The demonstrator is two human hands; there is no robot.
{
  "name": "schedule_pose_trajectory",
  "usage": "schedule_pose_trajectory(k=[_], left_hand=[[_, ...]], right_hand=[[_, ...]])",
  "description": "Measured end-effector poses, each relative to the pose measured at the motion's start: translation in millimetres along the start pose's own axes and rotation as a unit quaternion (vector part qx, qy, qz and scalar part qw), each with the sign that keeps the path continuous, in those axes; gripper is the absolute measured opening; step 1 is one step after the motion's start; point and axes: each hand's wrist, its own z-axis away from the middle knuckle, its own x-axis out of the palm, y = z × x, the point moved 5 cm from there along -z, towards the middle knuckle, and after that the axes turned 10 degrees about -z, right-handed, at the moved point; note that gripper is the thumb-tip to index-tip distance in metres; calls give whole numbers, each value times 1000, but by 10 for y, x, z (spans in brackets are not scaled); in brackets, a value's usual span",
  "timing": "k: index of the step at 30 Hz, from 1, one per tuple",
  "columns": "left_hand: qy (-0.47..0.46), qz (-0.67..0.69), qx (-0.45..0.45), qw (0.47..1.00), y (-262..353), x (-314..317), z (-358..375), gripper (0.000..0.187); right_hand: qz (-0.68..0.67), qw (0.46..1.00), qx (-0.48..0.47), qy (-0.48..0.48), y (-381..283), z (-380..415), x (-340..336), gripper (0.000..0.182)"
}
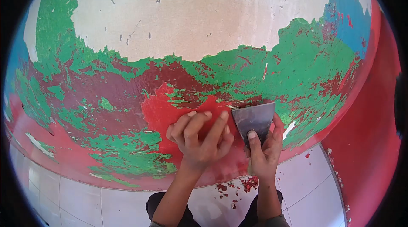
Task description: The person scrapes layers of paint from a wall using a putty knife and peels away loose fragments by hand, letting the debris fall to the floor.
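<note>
My right hand grips a scraper, a wide dark metal blade, with the thumb on its face and fingers around its side. The blade's broad edge points up, by the lower border of the green paint. Left of the scraper, my left hand is held against or just off the wall, fingers bent and apart, holding nothing. Behind its fingertips lies a bright red patch with a ragged edge. Dark red paint shows between scraped green areas.
Above the green, the wall is bare off-white with grey marks. Blue paint remains at the upper right. Red paint chips are scattered on the white floor tiles. A red wall stands at the right.
</note>
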Motion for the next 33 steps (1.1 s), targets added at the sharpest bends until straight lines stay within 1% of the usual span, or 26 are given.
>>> schedule_pose_trajectory(k=[1,3,5,10,14,19,22,25,28,31,33], left_hand=[[-4,-40,-16,999,15,19,-25,32],[-13,-59,-21,998,34,33,-46,33],[-19,-73,-18,997,46,43,-53,34],[-18,-79,5,997,52,42,-52,35],[-19,-85,11,996,45,40,-41,32],[-14,-83,20,996,42,40,-20,30],[-11,-82,18,996,41,35,-13,31],[-5,-67,12,998,34,31,-9,30],[10,-20,-3,1000,2,14,16,28],[23,8,10,1000,-8,-11,36,26],[35,41,22,998,-24,-56,53,27]], right_hand=[[2,1000,4,4,-46,-16,30,54],[-18,999,40,20,-94,-15,68,54],[-18,999,44,25,-82,-30,73,54],[21,1000,2,19,-44,-74,67,55],[-13,999,28,10,-62,-81,110,55],[-26,999,-26,10,42,-56,91,55],[2,999,-49,11,71,-46,63,55],[-25,998,-54,-21,14,-48,112,54],[-35,996,-77,-42,43,-29,116,53],[24,994,-98,-44,106,3,10,52],[34,992,-105,-61,123,45,-52,52]])
